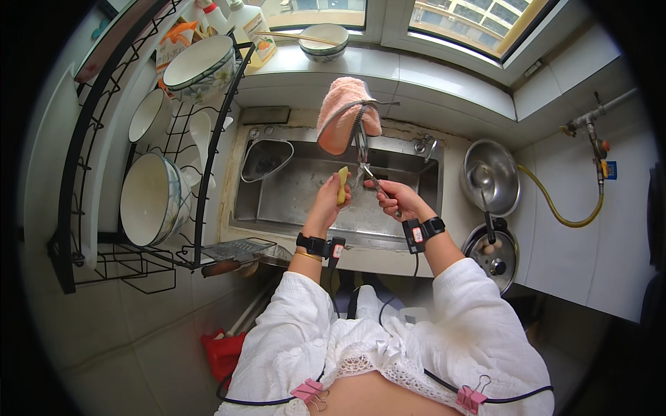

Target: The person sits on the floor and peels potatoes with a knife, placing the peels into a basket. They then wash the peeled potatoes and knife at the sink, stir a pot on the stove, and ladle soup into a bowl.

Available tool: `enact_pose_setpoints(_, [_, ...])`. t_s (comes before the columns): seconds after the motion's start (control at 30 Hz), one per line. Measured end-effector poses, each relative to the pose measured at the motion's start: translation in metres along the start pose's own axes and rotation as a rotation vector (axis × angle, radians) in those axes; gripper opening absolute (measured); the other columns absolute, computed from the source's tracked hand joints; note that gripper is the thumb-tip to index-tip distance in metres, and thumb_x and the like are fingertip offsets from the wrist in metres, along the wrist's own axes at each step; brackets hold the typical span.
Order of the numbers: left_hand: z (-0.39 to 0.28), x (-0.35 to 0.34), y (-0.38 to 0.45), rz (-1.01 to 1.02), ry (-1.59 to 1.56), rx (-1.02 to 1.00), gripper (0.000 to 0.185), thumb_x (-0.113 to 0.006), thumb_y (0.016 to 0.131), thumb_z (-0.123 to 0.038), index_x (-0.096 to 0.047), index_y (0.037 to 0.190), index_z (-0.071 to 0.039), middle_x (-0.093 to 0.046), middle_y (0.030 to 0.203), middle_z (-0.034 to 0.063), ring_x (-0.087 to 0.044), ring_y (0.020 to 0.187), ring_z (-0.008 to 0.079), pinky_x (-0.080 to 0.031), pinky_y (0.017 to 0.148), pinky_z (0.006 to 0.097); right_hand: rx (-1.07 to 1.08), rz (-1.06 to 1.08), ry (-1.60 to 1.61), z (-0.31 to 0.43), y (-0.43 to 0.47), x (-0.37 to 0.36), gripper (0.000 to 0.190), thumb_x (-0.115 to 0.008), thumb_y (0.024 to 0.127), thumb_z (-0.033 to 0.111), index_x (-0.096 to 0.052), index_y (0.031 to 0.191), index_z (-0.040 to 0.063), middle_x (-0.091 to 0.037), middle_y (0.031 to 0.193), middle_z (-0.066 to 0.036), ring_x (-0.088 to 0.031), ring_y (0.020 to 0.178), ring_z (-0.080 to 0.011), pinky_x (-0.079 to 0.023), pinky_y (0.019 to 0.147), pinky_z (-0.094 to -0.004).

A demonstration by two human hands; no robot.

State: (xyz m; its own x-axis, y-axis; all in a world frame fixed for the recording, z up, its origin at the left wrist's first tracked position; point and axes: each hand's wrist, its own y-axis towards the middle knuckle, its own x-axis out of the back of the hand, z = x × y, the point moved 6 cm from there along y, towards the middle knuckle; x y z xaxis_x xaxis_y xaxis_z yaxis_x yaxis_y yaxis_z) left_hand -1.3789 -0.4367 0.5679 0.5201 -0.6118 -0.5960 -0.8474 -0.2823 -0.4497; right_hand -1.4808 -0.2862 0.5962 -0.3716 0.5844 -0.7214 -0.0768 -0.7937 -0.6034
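Note:
Over the stainless steel sink [270,203], my left hand [325,195] grips a pale yellow piece of food [342,184], which looks like peeled vegetable. My right hand [399,199] is closed around the handle of a slim metal utensil, seemingly a peeler [372,177]. The peeler's head is at the mouth of the tap [362,143], in or beside a thin stream of water. A pink cloth [341,112] with a grey edge drapes over the tap. Fingers hide part of the food and the utensil's handle.
A triangular strainer basket [267,160] sits in the sink's left corner. On the left, a black wire rack [223,119] holds bowls and spoons; a grater [239,248] lies below. To the right are a steel bowl [489,179] and a lidded pot [494,255]. Bowls with chopsticks [323,44] stand on the sill.

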Motion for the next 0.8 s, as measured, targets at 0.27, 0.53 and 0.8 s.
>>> enact_pose_setpoints(0.27, [0.006, -0.061, 0.032, 0.189, -0.418, 0.048, 0.038, -0.048, 0.103, -0.027, -0.051, 0.133, -0.003, -0.062, 0.111, 0.0072, -0.062, 0.096, 0.0185, -0.055, 0.086, 0.0373, 0.16, -0.238, -0.07, -0.004, -0.047, 0.052, 0.035, -0.043, 0.105, 0.023, -0.054, 0.132, 0.004, -0.053, 0.072, 0.002, -0.037, 0.05, -0.0025, -0.029, 0.044, -0.0172])
enact_pose_setpoints(0.53, [0.01, -0.059, 0.042, 0.378, -0.381, 0.024, 0.038, -0.053, 0.101, -0.029, -0.051, 0.131, -0.006, -0.056, 0.097, 0.0033, -0.052, 0.072, 0.009, -0.044, 0.057, 0.0235, 0.191, -0.267, -0.1, -0.011, -0.057, 0.07, 0.035, -0.044, 0.105, 0.025, -0.055, 0.131, 0.005, -0.053, 0.073, 0.002, -0.039, 0.05, -0.0035, -0.03, 0.044, -0.0177])
enact_pose_setpoints(0.8, [0.021, -0.05, 0.055, 0.079, -0.194, 0.172, 0.039, -0.052, 0.102, -0.039, -0.052, 0.127, -0.01, -0.05, 0.081, -0.0037, -0.036, 0.053, 0.0036, -0.024, 0.044, 0.0193, 0.19, -0.288, -0.168, -0.014, -0.053, 0.068, 0.034, -0.044, 0.105, 0.026, -0.056, 0.13, 0.006, -0.053, 0.072, 0.002, -0.041, 0.05, -0.0039, -0.031, 0.044, -0.0179])
